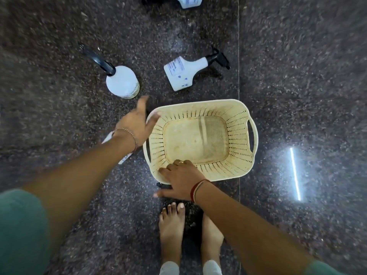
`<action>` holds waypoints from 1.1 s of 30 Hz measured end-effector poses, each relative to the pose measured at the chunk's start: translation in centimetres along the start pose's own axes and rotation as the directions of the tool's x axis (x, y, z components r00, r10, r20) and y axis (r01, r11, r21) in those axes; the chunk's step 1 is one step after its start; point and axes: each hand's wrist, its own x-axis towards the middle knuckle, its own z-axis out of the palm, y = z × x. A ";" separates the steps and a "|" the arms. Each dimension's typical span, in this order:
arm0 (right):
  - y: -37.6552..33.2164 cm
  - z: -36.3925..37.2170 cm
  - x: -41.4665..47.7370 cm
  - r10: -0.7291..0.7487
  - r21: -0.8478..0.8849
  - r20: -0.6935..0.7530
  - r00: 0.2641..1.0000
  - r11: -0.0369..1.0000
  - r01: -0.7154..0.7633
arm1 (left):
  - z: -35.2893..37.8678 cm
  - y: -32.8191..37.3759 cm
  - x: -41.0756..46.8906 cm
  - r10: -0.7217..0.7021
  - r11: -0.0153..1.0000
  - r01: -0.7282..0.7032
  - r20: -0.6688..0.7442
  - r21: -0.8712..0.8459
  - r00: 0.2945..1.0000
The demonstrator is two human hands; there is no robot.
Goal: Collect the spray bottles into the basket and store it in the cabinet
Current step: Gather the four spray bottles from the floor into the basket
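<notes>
A cream slotted basket (241,124) stands empty on the dark speckled floor. My right hand (179,180) grips its near rim, fingers over the edge and thumb outside. My left hand (139,121) hovers open at the basket's far left corner, fingers apart, holding nothing. A round white spray bottle (123,82) with a dark trigger lies just beyond that hand. A flat white spray bottle (182,73) lies beyond the basket. A third bottle (189,2) is cut off at the top edge. Another white bottle (108,138) is mostly hidden under my left forearm.
My bare feet (171,231) stand just behind the basket. A small black part (163,186) shows under my right hand at the basket's near edge. A floor seam (239,56) runs past the basket's right side. A bright light reflection (296,173) lies on the floor at the right.
</notes>
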 end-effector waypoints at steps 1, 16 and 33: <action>-0.5 -0.3 0.0 0.018 0.041 -0.069 0.997 0.999 -0.015 | -0.1 -0.6 -0.4 -0.058 0.997 0.053 -0.086 -0.052 0.995; -3.4 0.1 3.3 0.267 0.194 -0.278 0.923 0.956 -0.218 | 5.5 -7.4 -0.7 -0.530 0.800 0.360 0.283 0.479 0.799; -3.5 -1.1 3.6 0.188 0.491 -0.190 0.964 0.868 -0.073 | -6.3 -4.6 -8.9 0.063 0.957 -0.198 -0.512 -0.213 0.856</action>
